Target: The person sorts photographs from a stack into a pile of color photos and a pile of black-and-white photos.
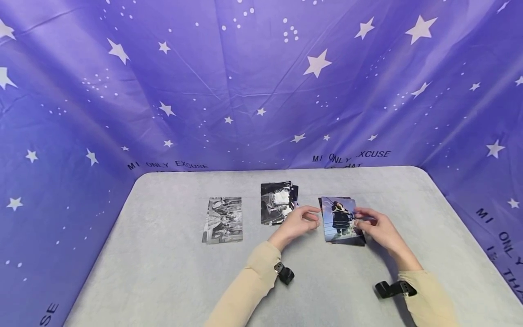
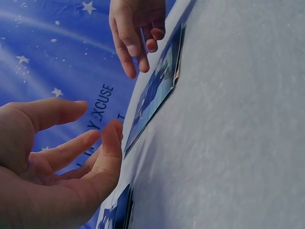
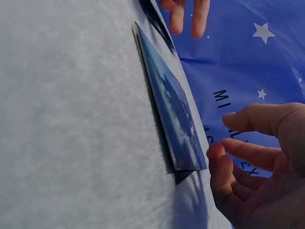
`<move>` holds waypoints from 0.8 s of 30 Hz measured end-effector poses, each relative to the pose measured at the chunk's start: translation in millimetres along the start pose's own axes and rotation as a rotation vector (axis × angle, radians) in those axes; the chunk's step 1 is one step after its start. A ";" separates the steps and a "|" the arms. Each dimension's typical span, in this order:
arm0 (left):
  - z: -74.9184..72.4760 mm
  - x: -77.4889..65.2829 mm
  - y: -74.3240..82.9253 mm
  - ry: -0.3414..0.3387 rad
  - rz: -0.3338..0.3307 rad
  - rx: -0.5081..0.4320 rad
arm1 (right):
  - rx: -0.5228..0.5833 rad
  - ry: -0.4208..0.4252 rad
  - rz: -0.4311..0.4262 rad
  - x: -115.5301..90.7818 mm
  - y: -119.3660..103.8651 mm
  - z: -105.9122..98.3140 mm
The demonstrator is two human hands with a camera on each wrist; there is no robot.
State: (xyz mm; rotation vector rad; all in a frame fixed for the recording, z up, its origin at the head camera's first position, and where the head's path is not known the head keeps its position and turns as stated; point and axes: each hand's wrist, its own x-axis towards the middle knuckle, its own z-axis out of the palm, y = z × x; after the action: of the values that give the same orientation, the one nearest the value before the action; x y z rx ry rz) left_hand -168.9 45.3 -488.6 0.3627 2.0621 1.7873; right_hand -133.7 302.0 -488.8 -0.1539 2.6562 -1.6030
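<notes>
On the right of the table lies a small stack of photo cards (image 1: 339, 222), its top card showing two people against a blue sky. My right hand (image 1: 377, 227) hovers at its right edge, fingers loosely bent; the right wrist view shows a gap between that hand (image 3: 257, 176) and the stack (image 3: 176, 109). On the stack's left side is my left hand (image 1: 298, 222), thumb and fingers apart with nothing between them, as the left hand (image 2: 62, 171) in the left wrist view confirms. Behind my left hand lies a pile of dark black-and-white cards (image 1: 271, 204), partly covered by it.
A third pile of grey photo cards (image 1: 224, 220) lies farther left. All piles rest on a pale grey cloth-covered table (image 1: 163, 281). A purple-blue curtain (image 1: 245, 81) with white stars and lettering surrounds the table's back and sides. Each wrist wears a black strap-on camera (image 1: 284, 273).
</notes>
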 end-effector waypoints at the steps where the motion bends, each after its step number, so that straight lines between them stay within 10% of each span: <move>1: -2.0 -0.6 -0.2 -0.001 0.004 -0.006 | 0.014 -0.013 -0.004 1.0 -1.4 -0.6; 24: -75.1 -29.0 -18.1 0.034 0.102 -0.277 | 0.049 -0.156 -0.043 25.6 -19.6 25.8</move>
State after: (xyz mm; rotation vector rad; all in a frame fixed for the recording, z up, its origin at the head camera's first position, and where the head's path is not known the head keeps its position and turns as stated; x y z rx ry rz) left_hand -175.7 -36.7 -494.4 0.3641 1.8120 2.1193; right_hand -155.8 267.6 -482.9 -0.3222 2.5109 -1.5958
